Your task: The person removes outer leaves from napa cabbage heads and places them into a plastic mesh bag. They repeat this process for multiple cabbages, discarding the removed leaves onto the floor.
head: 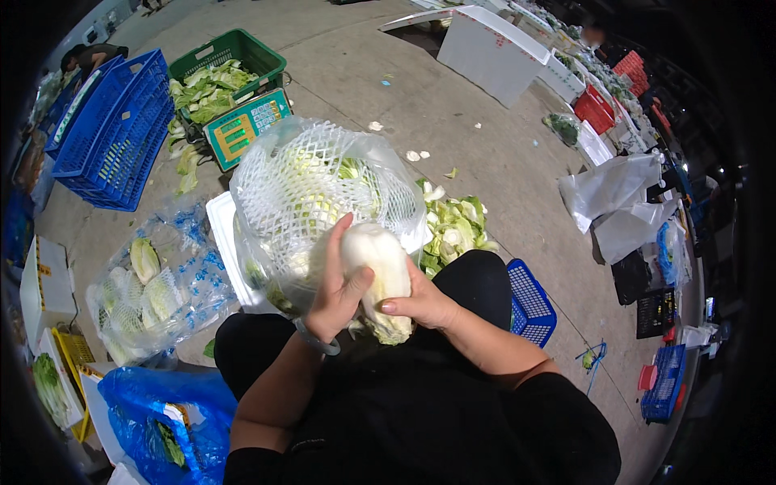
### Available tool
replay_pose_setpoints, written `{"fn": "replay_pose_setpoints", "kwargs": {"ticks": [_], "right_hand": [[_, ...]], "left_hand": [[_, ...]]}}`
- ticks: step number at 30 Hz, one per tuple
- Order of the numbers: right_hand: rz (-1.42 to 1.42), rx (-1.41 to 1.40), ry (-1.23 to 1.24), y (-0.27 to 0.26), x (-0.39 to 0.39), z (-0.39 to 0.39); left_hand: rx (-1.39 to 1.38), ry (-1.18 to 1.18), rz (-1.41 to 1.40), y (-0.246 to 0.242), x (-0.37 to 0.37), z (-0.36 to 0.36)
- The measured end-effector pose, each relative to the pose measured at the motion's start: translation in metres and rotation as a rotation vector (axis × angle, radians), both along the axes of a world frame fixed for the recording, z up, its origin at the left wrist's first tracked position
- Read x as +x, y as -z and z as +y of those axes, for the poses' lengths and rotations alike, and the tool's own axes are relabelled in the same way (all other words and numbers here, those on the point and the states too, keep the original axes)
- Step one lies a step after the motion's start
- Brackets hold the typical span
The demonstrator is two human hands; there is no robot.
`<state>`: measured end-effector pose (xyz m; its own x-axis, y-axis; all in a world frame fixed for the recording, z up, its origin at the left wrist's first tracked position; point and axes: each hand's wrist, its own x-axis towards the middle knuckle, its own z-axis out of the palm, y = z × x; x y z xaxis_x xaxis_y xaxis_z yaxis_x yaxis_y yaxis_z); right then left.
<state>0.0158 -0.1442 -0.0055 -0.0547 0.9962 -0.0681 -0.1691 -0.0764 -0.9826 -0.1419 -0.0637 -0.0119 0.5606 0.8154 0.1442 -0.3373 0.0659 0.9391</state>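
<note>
A pale napa cabbage [377, 260] is held in front of my lap, its leafy end towards me. My left hand [341, 288] grips its left side, a bracelet at the wrist. On the right side rests my right hand [424, 297], with the thumb across the lower part. Just beyond the hands bulges a clear plastic bag [394, 163] full of napa cabbages, several wrapped in white foam netting [291, 194]. A white foam board [221, 242] shows under the bag.
A digital scale [242, 130] stands beyond the bag, before a green crate [267, 66] of loose leaves. Blue crates [121, 139] stack at left. Trimmed leaves [461, 224] pile at right near a blue basket [533, 300]. More cabbages [145, 260] lie on plastic at left.
</note>
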Motion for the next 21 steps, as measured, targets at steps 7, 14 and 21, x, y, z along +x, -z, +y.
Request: {"fn": "replay_pose_setpoints", "kwargs": {"ticks": [7, 14, 21], "right_hand": [[0.385, -0.173, 0.172, -0.020, 0.070, -0.010], [-0.383, 0.011, 0.092, -0.074, 0.083, 0.019], [-1.520, 0.471, -0.319, -0.083, -0.004, 0.077]], "left_hand": [[0.945, -0.032, 0.796, 0.002, -0.016, -0.007], [1.084, 0.035, 0.800, 0.012, -0.056, -0.023], [1.309, -0.192, 0.793, 0.008, -0.069, -0.023]]}}
